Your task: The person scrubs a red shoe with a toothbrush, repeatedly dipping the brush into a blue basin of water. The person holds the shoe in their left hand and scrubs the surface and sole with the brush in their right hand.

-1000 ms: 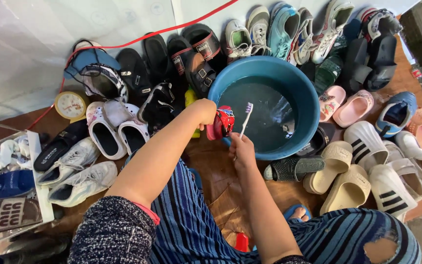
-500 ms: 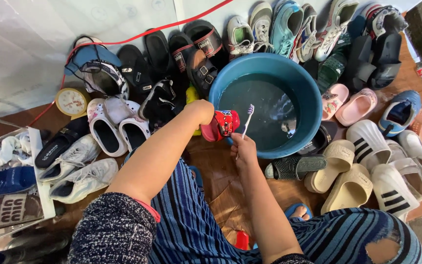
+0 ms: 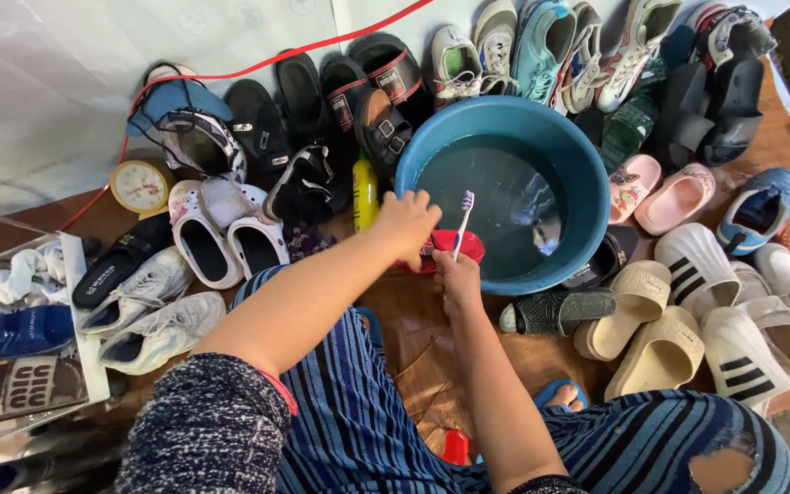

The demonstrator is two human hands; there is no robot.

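Both hands are closed at the basin [image 3: 587, 174] rim: the red shoe [image 3: 457, 245] is gripped by the left hand [image 3: 409, 222], just left of the upright toothbrush [image 3: 462, 220] pinched by the right hand [image 3: 457, 282].

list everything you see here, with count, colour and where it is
round plastic basin: one, blue, holding water, centre
small shoe: one, red, at the basin's near rim, in the left hand
toothbrush: one, white and purple, upright in the right hand
round clock: one, yellow, left
pairs of shoes, clogs and slides: many, mixed colours, around the basin
cable: one, red, along the white sheet
left hand: gripping the red shoe
right hand: gripping the toothbrush
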